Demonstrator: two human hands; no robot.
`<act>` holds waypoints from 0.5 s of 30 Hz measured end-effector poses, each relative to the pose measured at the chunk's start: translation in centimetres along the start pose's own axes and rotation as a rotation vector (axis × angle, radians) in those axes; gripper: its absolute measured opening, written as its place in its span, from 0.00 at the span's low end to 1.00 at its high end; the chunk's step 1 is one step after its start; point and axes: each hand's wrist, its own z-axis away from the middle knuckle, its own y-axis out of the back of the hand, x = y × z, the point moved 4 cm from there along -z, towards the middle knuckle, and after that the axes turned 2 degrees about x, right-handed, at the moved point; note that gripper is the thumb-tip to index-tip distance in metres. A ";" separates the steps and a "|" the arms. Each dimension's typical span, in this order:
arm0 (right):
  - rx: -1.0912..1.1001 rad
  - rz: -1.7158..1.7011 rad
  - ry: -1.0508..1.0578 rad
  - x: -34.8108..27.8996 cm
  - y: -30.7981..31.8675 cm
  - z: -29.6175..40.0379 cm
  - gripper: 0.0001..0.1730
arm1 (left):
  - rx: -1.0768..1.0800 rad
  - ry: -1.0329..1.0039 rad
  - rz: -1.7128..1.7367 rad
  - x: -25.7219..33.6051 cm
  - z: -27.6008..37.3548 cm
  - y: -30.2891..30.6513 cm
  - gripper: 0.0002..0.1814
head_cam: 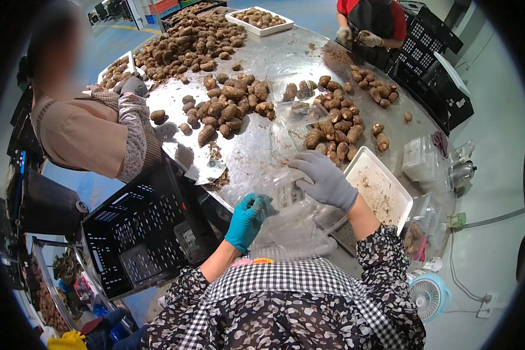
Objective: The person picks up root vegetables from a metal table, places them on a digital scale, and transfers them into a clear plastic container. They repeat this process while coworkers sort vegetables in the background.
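Observation:
My left hand (246,221), in a teal glove, pinches the left edge of a clear plastic clamshell container (284,192) in front of me. Over the right side of that container is my right hand (326,179), in a grey glove with thumb and fingers a little apart. Whether it grips the plastic cannot be made out. More clear clamshell containers (293,234) lie nested against my checked apron. Partly beneath them shows a scale (346,236). Just beyond my right hand are brown taro-like tubers (341,127). A white tray (404,214) with root scraps sits beside my right forearm.
A co-worker (83,131) stands at the left, another (372,30) across the metal table (262,144). Tubers form a middle heap (232,103) and a large far pile (188,41). A black crate (140,236) is left; stacked clear containers (424,157) and a kettle (463,173) stand right.

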 end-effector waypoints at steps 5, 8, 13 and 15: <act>0.020 -0.002 -0.113 -0.7 -1.2 1.5 0.18 | 0.014 0.018 -0.004 -0.3 0.5 0.6 0.15; 0.075 -0.013 -0.172 -1.1 -1.1 2.2 0.16 | -0.040 0.026 0.002 -0.1 0.4 0.3 0.15; -0.062 -0.059 -0.165 -0.4 -1.0 2.5 0.14 | -0.081 0.014 -0.035 -0.6 0.2 0.4 0.14; -0.140 -0.081 -0.158 -0.2 -0.9 2.4 0.14 | -0.062 0.036 -0.040 -0.6 0.1 0.6 0.13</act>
